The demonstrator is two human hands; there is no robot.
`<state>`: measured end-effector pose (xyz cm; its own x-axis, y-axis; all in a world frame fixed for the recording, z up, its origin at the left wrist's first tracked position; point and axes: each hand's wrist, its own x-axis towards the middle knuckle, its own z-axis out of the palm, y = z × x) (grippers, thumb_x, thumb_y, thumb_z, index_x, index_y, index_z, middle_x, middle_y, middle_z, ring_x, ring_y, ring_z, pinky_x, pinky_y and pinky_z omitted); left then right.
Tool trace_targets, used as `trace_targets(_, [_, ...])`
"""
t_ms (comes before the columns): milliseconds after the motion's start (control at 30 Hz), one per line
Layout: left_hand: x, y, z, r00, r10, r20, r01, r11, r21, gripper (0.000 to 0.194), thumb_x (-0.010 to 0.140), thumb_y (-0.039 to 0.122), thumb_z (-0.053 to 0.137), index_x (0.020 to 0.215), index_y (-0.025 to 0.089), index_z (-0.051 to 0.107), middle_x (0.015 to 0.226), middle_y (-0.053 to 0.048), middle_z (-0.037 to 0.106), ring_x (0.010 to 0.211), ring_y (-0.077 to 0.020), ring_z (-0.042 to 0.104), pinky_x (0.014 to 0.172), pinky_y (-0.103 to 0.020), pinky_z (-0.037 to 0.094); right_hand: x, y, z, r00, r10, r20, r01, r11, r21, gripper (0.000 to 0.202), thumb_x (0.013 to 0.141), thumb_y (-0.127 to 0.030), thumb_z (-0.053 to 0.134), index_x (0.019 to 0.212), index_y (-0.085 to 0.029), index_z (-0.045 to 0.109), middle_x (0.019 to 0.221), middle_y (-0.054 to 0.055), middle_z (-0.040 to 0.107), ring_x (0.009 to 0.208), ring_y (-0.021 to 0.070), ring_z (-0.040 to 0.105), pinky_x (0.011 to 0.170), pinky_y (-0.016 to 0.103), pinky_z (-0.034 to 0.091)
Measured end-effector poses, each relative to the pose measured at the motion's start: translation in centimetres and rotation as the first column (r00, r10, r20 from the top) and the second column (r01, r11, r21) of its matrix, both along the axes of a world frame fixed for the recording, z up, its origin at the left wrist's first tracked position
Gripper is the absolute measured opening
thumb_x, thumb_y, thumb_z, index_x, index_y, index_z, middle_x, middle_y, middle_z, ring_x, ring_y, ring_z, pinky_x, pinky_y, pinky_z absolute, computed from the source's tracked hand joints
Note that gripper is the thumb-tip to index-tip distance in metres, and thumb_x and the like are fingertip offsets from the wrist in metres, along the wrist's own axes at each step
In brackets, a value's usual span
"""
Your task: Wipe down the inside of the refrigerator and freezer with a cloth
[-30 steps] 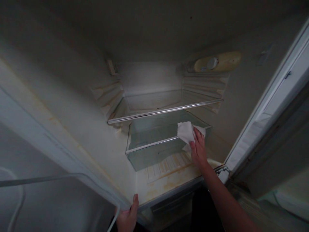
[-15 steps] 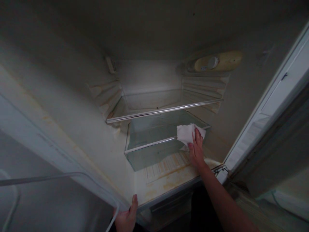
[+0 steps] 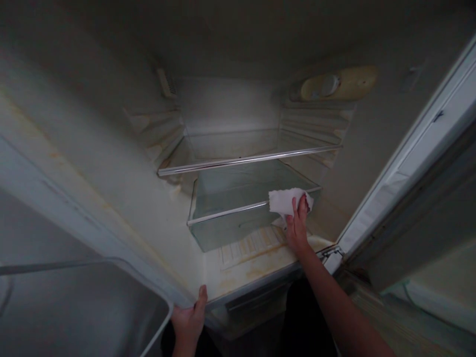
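Observation:
My right hand (image 3: 298, 223) presses a white cloth (image 3: 283, 201) with a wavy edge against the right part of the lower glass shelf's front trim. Its fingers lie over the cloth and partly curl into it. The lower glass shelf (image 3: 223, 231) sits tilted inside the refrigerator, over a ribbed floor (image 3: 256, 272) with yellow-brown stains. At the bottom left, my left hand (image 3: 189, 320) grips the refrigerator's front frame (image 3: 163, 282), thumb up on the inner side; its other fingers are mostly hidden.
An upper glass shelf (image 3: 238, 161) with a shiny front trim spans the cavity. A yellowed control housing (image 3: 340, 83) with a knob is on the right wall. The open door (image 3: 416, 208) stands to the right. A pale cord (image 3: 74, 264) runs across the lower left.
The view has shifted slightly, so the shelves appear higher. My right hand stays on the cloth at the shelf trim, its fingers a little more spread. My left hand keeps its grip on the frame.

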<state>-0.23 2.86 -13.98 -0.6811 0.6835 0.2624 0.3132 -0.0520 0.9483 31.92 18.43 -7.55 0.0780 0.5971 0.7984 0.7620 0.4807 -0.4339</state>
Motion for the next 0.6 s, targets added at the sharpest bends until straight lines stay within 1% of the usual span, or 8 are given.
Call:
trace_targets(67, [-0.34, 0.14, -0.46, 1.000, -0.003, -0.017, 0.003, 1.000, -0.007, 0.045, 0.061, 0.051, 0.077, 0.089, 0.018, 0.067, 0.095, -0.014, 0.076, 0.107, -0.0335, 0.070, 0.109, -0.048, 0.048, 0.04, 0.03, -0.10, 1.000, 0.000, -0.019, 0.000, 1.000, 0.007, 0.060, 0.106, -0.036, 0.025, 0.162, -0.032, 0.005, 0.170, 0.006, -0.007, 0.157, 0.0281, -0.001, 0.123, 0.062, 0.014])
trace_targets(133, [-0.54, 0.24, -0.62, 0.999, -0.005, -0.041, 0.006, 1.000, 0.010, 0.040, 0.060, 0.051, 0.076, 0.085, 0.021, 0.067, 0.090, -0.011, 0.077, 0.101, -0.0319, 0.071, 0.107, -0.046, 0.050, -0.01, 0.06, -0.12, 0.999, 0.013, -0.033, -0.012, 0.999, 0.031, 0.059, 0.106, -0.035, 0.027, 0.162, -0.032, 0.007, 0.170, 0.006, -0.006, 0.157, 0.0276, 0.001, 0.123, 0.060, 0.014])
trace_targets(233, [-0.43, 0.23, -0.36, 0.999, -0.016, -0.044, 0.018, 0.999, 0.042, 0.036, 0.062, 0.050, 0.075, 0.082, 0.021, 0.067, 0.086, -0.010, 0.077, 0.089, -0.0304, 0.073, 0.097, -0.046, 0.057, -0.13, 0.03, -0.07, 0.998, 0.031, -0.045, -0.029, 0.998, 0.060, 0.059, 0.106, -0.034, 0.030, 0.162, -0.033, 0.011, 0.170, 0.005, -0.004, 0.157, 0.0266, 0.003, 0.124, 0.058, 0.013])
trace_targets(300, [-0.28, 0.16, -0.16, 0.999, -0.028, -0.036, 0.030, 0.998, 0.047, 0.037, 0.064, 0.049, 0.075, 0.084, 0.020, 0.067, 0.086, -0.011, 0.077, 0.086, -0.0304, 0.073, 0.094, -0.047, 0.059, -0.21, -0.03, -0.03, 0.999, 0.027, -0.047, -0.024, 0.998, 0.054, 0.059, 0.106, -0.035, 0.030, 0.162, -0.033, 0.011, 0.170, 0.005, -0.004, 0.157, 0.0261, 0.003, 0.124, 0.058, 0.013])
trace_targets(400, [-0.21, 0.11, -0.15, 0.998, -0.034, -0.057, 0.037, 0.998, 0.047, 0.037, 0.065, 0.048, 0.075, 0.086, 0.019, 0.067, 0.088, -0.012, 0.077, 0.091, -0.0320, 0.073, 0.095, -0.048, 0.058, -0.28, -0.02, 0.08, 0.999, 0.014, -0.044, -0.013, 0.999, 0.031, 0.058, 0.106, -0.037, 0.028, 0.162, -0.030, 0.012, 0.170, 0.007, -0.004, 0.157, 0.0261, 0.001, 0.124, 0.057, 0.013])
trace_targets(500, [-0.15, 0.12, -0.21, 0.996, -0.047, -0.073, 0.052, 0.997, 0.062, 0.037, 0.067, 0.048, 0.074, 0.088, 0.019, 0.067, 0.092, -0.013, 0.077, 0.094, -0.0322, 0.073, 0.093, -0.047, 0.059, -0.17, -0.03, 0.40, 0.997, 0.025, -0.075, -0.024, 1.000, 0.015, 0.058, 0.106, -0.041, 0.024, 0.162, -0.026, 0.017, 0.170, 0.008, -0.003, 0.157, 0.0262, 0.002, 0.124, 0.058, 0.012])
trace_targets(567, [-0.01, 0.11, -0.12, 0.996, -0.065, -0.057, 0.069, 0.995, 0.074, 0.040, 0.069, 0.048, 0.074, 0.093, 0.018, 0.067, 0.096, -0.014, 0.077, 0.097, -0.0318, 0.073, 0.094, -0.047, 0.059, -0.04, -0.34, 0.62, 0.985, 0.068, -0.158, -0.063, 0.997, 0.037, 0.061, 0.105, -0.047, 0.021, 0.161, -0.022, 0.022, 0.170, 0.012, 0.004, 0.157, 0.0266, 0.007, 0.124, 0.057, 0.013])
trace_targets(600, [0.07, 0.09, -0.04, 0.997, -0.070, -0.045, 0.073, 0.994, 0.079, 0.042, 0.069, 0.048, 0.074, 0.097, 0.017, 0.067, 0.099, -0.015, 0.076, 0.099, -0.0318, 0.072, 0.096, -0.047, 0.058, -0.02, -0.67, 0.68, 0.969, 0.093, -0.228, -0.084, 0.995, 0.049, 0.064, 0.105, -0.049, 0.021, 0.161, -0.018, 0.023, 0.169, 0.014, 0.011, 0.156, 0.0272, 0.012, 0.124, 0.057, 0.016])
